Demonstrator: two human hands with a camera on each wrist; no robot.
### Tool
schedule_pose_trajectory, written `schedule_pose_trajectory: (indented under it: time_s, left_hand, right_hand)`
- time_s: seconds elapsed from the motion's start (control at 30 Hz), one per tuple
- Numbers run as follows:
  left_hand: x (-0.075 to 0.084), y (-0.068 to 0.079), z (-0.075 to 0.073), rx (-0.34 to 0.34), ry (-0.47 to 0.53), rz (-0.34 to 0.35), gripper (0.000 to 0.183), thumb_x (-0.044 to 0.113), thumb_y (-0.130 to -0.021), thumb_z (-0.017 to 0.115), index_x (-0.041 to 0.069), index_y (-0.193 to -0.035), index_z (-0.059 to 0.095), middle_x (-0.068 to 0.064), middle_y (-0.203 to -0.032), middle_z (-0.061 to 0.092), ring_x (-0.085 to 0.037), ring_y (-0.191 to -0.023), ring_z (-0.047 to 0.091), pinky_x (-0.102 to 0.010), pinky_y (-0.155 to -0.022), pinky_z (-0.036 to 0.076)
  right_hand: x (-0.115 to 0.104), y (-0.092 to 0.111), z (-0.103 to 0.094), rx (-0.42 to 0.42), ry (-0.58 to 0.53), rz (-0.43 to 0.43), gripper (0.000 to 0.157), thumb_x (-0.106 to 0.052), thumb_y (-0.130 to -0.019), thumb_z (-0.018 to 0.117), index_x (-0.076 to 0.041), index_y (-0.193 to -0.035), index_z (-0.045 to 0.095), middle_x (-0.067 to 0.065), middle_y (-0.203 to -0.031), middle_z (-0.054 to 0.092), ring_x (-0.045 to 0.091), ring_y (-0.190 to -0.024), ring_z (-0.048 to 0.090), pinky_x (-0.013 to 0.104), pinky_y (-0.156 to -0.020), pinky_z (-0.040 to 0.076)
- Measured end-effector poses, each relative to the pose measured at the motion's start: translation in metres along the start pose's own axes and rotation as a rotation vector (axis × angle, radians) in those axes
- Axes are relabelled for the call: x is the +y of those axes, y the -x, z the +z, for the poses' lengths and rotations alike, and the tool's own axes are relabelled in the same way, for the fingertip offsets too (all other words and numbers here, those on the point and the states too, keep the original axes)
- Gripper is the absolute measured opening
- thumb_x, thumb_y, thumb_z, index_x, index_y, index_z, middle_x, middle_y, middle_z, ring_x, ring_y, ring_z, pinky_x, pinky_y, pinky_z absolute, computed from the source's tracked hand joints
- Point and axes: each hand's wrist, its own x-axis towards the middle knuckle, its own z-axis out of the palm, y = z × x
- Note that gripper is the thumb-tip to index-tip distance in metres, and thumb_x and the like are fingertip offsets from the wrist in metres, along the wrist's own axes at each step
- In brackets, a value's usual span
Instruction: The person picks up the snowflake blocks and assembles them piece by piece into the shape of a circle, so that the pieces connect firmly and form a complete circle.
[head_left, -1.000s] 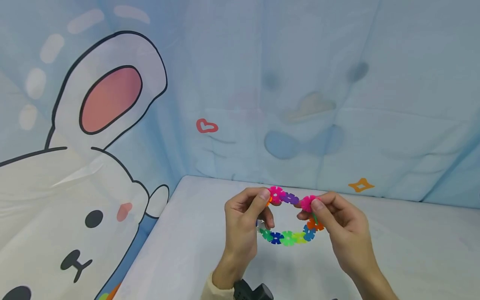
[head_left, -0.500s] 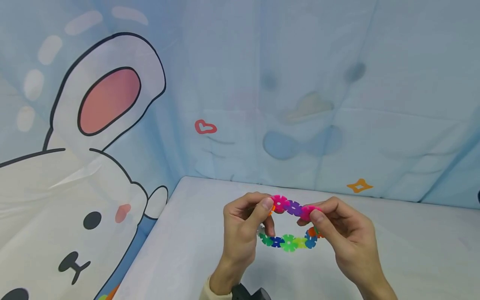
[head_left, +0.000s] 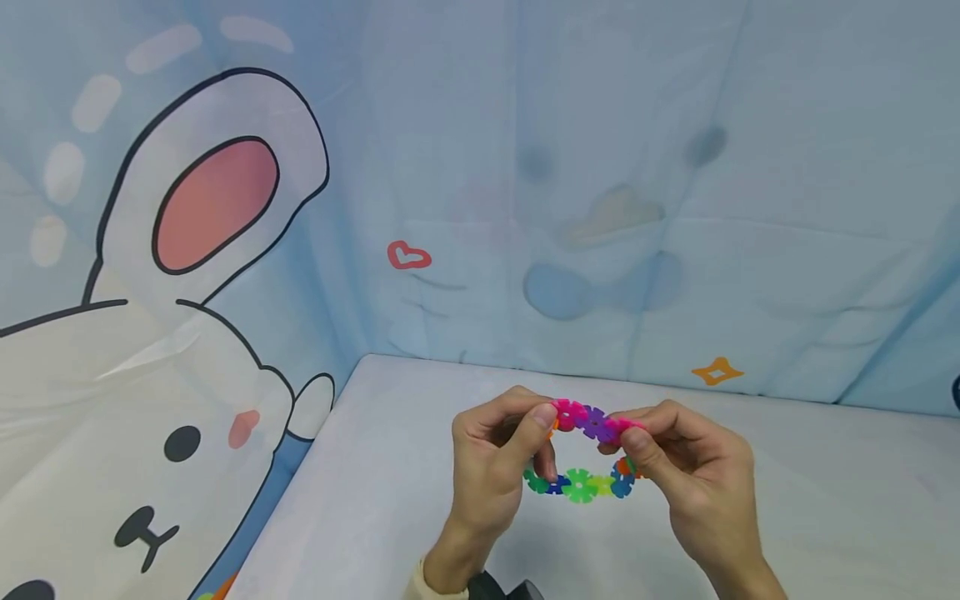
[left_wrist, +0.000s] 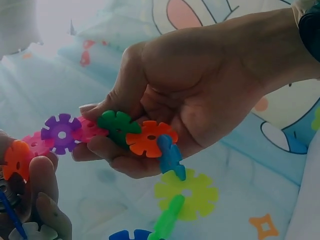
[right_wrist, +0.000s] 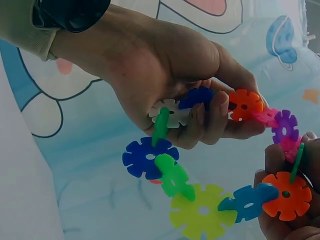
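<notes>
Both hands hold up a ring of colourful notched plastic snowflake discs (head_left: 579,486) over the table. My left hand (head_left: 486,475) pinches it near a pink disc (head_left: 570,414) and an orange disc (right_wrist: 246,105); its curled fingers partly cover dark blue and white discs. On the other side, my right hand (head_left: 708,479) pinches another pink disc (left_wrist: 91,129) between thumb and fingers. A purple disc (left_wrist: 61,134) sits between the two pinks, overlapping each. From the right hand a green disc (left_wrist: 119,128), an orange one, a blue one and a yellow disc (right_wrist: 203,211) hang down.
The white tabletop (head_left: 375,500) lies beneath the hands. Behind it hangs a light blue curtain (head_left: 450,167) with a printed rabbit (head_left: 217,392) at left. A black device (head_left: 502,587) is worn on the left wrist.
A gap showed between the purple disc and the right hand's pink disc; the two now overlap, joining the top of the ring. The upper part of the ring has dropped slightly.
</notes>
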Motion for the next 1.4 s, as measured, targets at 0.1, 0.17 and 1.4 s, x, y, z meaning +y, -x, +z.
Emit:
schedule_pose_trajectory:
  time_s: [0.1, 0.17, 1.4]
  left_hand:
    - [-0.002, -0.003, -0.005, -0.007, -0.017, -0.029, 0.016, -0.001, -0.104, 0.06, -0.014, -0.099, 0.068, -0.027, -0.078, 0.059, -0.026, -0.043, 0.055, -0.028, -0.043, 0.053]
    - [-0.005, -0.005, -0.01, -0.017, -0.04, -0.075, 0.018, 0.002, -0.104, 0.061, -0.014, -0.099, 0.069, -0.029, -0.077, 0.061, -0.026, -0.044, 0.056, -0.026, -0.043, 0.052]
    - [-0.153, 0.021, -0.068, -0.292, -0.602, -0.906, 0.017, 0.019, -0.103, 0.07, 0.006, -0.113, 0.071, -0.004, -0.079, 0.07, -0.013, -0.047, 0.058, -0.025, -0.043, 0.051]
  right_hand:
    - [-0.004, -0.002, -0.002, -0.009, 0.127, 0.078, 0.016, 0.019, -0.095, 0.063, 0.006, -0.098, 0.073, 0.005, -0.092, 0.08, 0.015, -0.079, 0.075, 0.022, -0.065, 0.059]
    - [-0.006, -0.004, -0.006, -0.039, 0.253, 0.128, 0.015, 0.013, -0.096, 0.068, 0.001, -0.101, 0.076, 0.004, -0.099, 0.081, 0.014, -0.086, 0.077, 0.02, -0.075, 0.062]
    - [0.167, 0.023, -0.146, -0.227, 0.593, 1.011, 0.055, -0.041, -0.098, 0.076, 0.0, -0.134, 0.064, 0.004, -0.084, 0.073, 0.021, -0.068, 0.067, 0.031, -0.061, 0.06]
